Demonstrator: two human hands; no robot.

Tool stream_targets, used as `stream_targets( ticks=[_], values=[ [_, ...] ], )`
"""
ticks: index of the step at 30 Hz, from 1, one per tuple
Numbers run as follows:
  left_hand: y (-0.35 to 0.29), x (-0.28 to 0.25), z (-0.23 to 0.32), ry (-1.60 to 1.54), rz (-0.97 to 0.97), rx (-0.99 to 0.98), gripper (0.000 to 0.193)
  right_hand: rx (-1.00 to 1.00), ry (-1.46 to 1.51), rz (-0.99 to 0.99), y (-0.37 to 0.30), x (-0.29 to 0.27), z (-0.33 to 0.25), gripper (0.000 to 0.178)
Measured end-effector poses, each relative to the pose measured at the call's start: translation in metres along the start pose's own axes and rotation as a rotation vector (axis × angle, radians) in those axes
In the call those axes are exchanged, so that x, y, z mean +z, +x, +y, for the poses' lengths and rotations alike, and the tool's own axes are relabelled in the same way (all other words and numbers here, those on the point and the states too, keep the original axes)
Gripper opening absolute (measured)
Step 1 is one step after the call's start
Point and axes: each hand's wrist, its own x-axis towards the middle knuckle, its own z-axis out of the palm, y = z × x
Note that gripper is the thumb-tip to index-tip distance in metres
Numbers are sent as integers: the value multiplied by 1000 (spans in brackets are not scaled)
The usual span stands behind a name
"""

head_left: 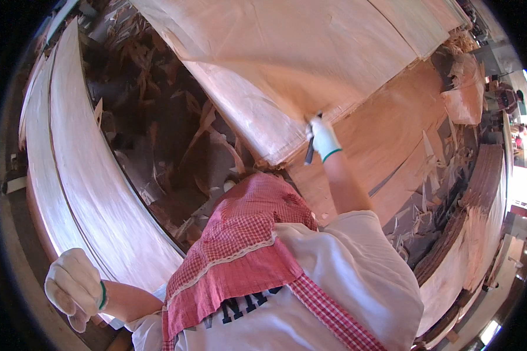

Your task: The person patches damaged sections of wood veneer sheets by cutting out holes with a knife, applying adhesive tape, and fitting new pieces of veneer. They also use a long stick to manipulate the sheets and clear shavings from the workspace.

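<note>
My right hand [324,138], in a white glove with a green cuff, reaches forward and grips a slim dark-handled tool [309,155]. The kind of tool does not show clearly. That hand is at the near edge of a large pale wood veneer sheet [298,47], which bulges and creases beside it. Under the sheet is a browner veneer surface [386,123]. At the lower left my left hand [74,286], gloved alike, is closed with its fingers curled downward, and nothing shows in it. It is nearest to a long pale veneer stack [99,193].
Torn veneer scraps [152,123] litter the dark gap between the left stack and the large sheet. Splintered strips [430,175] lie at the right, by a rough-edged veneer stack [480,199]. My red checked apron [240,222] hangs forward over the near edge.
</note>
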Motion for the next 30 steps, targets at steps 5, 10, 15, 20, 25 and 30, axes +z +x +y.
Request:
stream_targets(
  ticks=[5, 10, 15, 20, 25, 30],
  values=[
    [-9, -8, -2, 75, -2, -38, 33, 145, -68, 22, 16, -24, 117, 27],
    [-5, -2, -2, 222, 3, -91, 34, 259, 51, 193, 58, -24, 172, 23],
    [-1, 6, -6, 188, -78, -171, 34, 240, 158, 290, 64, -8, 176, 18],
    [-6, 4, -14, 185, -72, -209, 40, 260, 160, 199, 60, -17, 162, 18],
    [-13, 4, -17, 180, -63, -214, 44, 67, -31, 51, 37, -3, 100, 22],
    [-18, 0, -20, 173, -70, -218, 49, -18, -72, 36, 50, 3, -1, 15]
  ],
)
